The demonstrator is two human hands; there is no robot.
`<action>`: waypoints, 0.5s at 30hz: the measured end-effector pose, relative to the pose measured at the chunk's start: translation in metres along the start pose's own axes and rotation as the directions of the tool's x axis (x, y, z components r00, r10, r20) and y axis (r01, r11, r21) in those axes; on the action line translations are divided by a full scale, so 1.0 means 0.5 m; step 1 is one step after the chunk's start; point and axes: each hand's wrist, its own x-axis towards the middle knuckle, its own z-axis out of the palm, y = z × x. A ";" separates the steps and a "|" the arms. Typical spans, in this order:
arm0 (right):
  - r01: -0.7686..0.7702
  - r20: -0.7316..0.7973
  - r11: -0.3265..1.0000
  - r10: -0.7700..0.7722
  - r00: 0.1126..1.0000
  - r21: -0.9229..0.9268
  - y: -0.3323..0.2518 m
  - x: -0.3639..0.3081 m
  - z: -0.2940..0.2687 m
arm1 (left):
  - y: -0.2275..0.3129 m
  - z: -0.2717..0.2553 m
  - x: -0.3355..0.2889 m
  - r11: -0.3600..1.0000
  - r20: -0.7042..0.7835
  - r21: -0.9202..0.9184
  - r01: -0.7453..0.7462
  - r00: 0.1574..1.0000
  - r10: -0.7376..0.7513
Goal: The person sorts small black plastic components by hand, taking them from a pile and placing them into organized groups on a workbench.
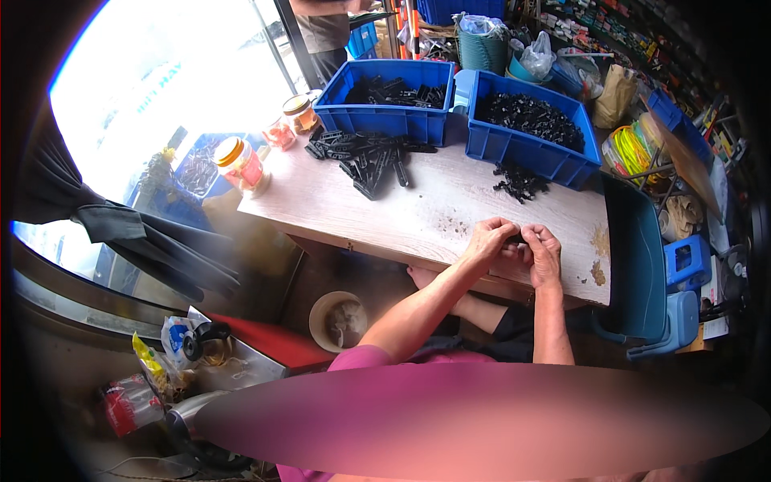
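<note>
My left hand (pixel 491 239) and my right hand (pixel 542 255) meet over the near edge of the wooden table (pixel 385 217). Both are closed, fingertips pinched together around a small black part (pixel 520 238), mostly hidden by the fingers. Just beyond them lies a little heap of small black pieces (pixel 520 182). Farther left, long black plastic pieces (pixel 369 161) are piled loosely. Behind the piles stand two blue bins: the left bin (pixel 385 122) holds long black pieces, the right bin (pixel 522 151) many small black ones.
Jars with gold lids (pixel 239 163) stand at the table's left end by the window. A white bucket (pixel 338 321) sits on the floor below. A dark teal bin (pixel 634 257) and a blue stool (pixel 671 317) flank the right side. Another person (pixel 325 32) stands at the back.
</note>
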 end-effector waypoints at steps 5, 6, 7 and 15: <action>-0.142 0.008 0.971 0.146 0.989 -0.195 -0.028 -0.014 0.007 | -0.014 0.002 -0.020 0.988 -0.055 -0.126 -0.090 0.995 0.083; -0.148 -0.006 0.970 0.150 0.989 -0.195 -0.026 -0.011 0.005 | -0.021 -0.001 -0.017 0.989 -0.049 -0.127 -0.077 0.996 0.071; -0.171 0.002 0.949 0.178 0.984 -0.264 -0.022 -0.007 0.005 | -0.026 -0.007 -0.010 0.983 -0.024 -0.151 -0.101 0.995 0.098; -0.043 -0.051 0.963 0.030 0.998 -0.267 -0.012 0.003 0.022 | -0.013 -0.003 0.001 0.988 0.015 -0.089 -0.128 0.991 0.130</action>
